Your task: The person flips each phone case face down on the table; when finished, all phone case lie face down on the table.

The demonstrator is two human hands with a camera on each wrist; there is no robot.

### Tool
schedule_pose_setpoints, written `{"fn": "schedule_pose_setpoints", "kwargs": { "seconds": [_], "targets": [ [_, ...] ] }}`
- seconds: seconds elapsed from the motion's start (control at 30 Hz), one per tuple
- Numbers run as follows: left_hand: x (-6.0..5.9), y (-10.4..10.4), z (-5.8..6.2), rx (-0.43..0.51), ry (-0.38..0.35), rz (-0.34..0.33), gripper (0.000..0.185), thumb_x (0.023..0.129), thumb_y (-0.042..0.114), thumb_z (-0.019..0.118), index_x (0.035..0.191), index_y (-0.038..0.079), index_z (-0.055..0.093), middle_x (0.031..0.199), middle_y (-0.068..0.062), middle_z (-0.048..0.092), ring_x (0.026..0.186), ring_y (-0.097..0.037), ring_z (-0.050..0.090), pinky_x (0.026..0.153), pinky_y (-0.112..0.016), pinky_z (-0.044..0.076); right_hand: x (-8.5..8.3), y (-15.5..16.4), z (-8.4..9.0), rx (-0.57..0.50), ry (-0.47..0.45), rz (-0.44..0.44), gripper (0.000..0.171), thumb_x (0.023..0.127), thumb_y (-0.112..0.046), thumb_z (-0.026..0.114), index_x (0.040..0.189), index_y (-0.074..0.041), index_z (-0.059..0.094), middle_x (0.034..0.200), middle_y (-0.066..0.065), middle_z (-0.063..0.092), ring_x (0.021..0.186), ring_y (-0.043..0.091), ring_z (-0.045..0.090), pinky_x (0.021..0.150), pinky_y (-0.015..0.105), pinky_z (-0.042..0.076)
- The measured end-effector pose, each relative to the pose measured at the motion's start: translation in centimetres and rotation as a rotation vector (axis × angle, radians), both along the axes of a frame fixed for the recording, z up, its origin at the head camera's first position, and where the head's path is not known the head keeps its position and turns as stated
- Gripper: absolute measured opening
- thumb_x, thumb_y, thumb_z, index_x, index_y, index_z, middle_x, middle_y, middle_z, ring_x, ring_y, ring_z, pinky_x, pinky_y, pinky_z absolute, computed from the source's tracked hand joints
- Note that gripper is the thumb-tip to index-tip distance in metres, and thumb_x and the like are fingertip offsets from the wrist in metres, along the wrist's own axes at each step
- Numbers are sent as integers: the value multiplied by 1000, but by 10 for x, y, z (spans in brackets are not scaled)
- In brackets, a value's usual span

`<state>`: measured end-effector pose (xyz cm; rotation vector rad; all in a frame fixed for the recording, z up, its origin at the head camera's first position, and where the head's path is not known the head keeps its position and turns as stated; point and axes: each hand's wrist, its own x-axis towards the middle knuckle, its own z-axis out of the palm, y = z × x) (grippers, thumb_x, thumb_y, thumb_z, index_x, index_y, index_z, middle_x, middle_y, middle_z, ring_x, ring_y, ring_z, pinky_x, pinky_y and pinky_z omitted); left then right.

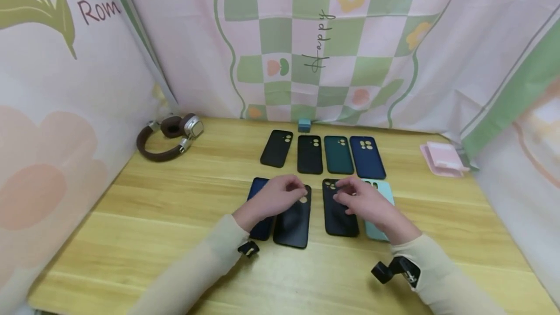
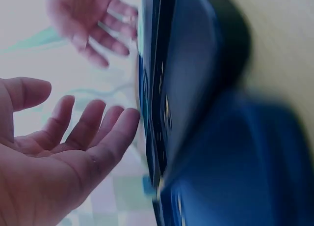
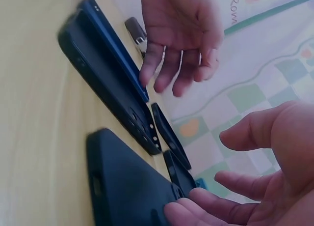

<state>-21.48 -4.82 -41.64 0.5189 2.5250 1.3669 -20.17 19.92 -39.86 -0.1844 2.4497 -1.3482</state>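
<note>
Right hand point(image 1: 365, 203): nearest the head camera; fingers relaxed and spread, grasping nothing; fingertips point(image 3: 179, 213) meet the top end of the black case point(image 1: 339, 210).
Left hand point(image 1: 280, 196): fingers loosely curved and released, holding nothing; it hovers over the top of the glossy dark case point(image 1: 294, 220), with contact not clear in any view.
Black case: front row, right of centre, flat on the worktop point(image 1: 175, 208), camera cut-out end under the right hand.
Glossy dark case: front row, left of centre, flat, just beside the black case with a gap between.
Dark blue case point(image 1: 260, 208): leftmost in the front row, largely hidden under the left hand and sleeve.
Mint case point(image 1: 379, 193): rightmost in the front row, partly covered by the right hand and wrist.
Back row, left to right: a tilted black case point(image 1: 276, 148), a second black case point(image 1: 309, 154), a dark green case point(image 1: 338, 154), a navy case point(image 1: 366, 157).
Small blue box point(image 1: 304, 125): behind the back row, against the cloth backdrop.
Headphones point(image 1: 168, 137): brown, far left corner of the worktop, well apart from the cases.
Pink item point(image 1: 443, 158): right edge of the worktop; its kind cannot be told.
</note>
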Motion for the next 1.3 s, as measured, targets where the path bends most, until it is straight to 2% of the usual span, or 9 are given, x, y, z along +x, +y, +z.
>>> {"fn": "schedule_pose_setpoints", "kwargs": {
  "seconds": [0.13,0.3,0.43,0.57,0.7,0.97,1.13,1.3],
  "targets": [
    [2,-28,1,-63,-7,41,16,97,33,59,101,19,68,94,5,63,86,-15,58,76,-35,48,1,-13,-4,-2,-2,33,42,98,-16,58,134,3,47,118,17,60,99,26,63,77,37,55],
    [8,-44,2,-109,-45,3,18,98,33,58,103,18,67,95,4,63,86,-16,58,77,-35,48,3,-29,-7,-29,-20,67,40,98,-15,57,133,3,48,114,17,63,94,27,65,77,38,55],
    [18,-41,4,-155,-43,-65,20,98,33,58,106,17,66,96,6,62,86,-13,58,76,-34,49,7,-40,-9,-10,-31,66,39,97,-16,57,132,1,51,110,14,65,87,24,66,75,38,55],
    [23,-40,8,-172,-37,-55,21,98,35,58,108,17,65,100,5,62,90,-14,58,78,-34,50,6,-47,-12,26,-43,55,39,95,-17,59,132,-3,52,107,11,65,82,22,65,73,37,55],
    [23,-41,10,-148,-43,-21,20,98,35,58,108,19,65,107,4,63,95,-14,59,83,-36,50,1,-53,-17,78,-56,45,40,94,-17,61,131,-5,52,103,9,65,76,21,66,69,36,54],
    [24,-39,8,-183,-45,-48,23,98,37,57,109,18,66,100,6,62,90,-14,56,77,-33,49,-13,-68,-25,278,-21,83,38,91,-19,67,125,-7,56,87,5,67,62,17,66,61,35,53],
    [22,-38,3,-182,-16,-66,23,98,36,58,108,18,67,98,8,62,90,-14,55,76,-31,48,-16,-75,-29,300,-18,71,35,89,-14,68,120,-5,58,76,4,66,58,18,65,55,34,53],
    [20,-40,-1,-155,-20,-66,21,98,37,58,108,20,66,97,9,62,89,-13,55,73,-31,48,-19,-77,-31,317,-18,59,30,88,-11,67,116,-4,60,71,5,66,57,18,64,54,33,52]
  ]
}}
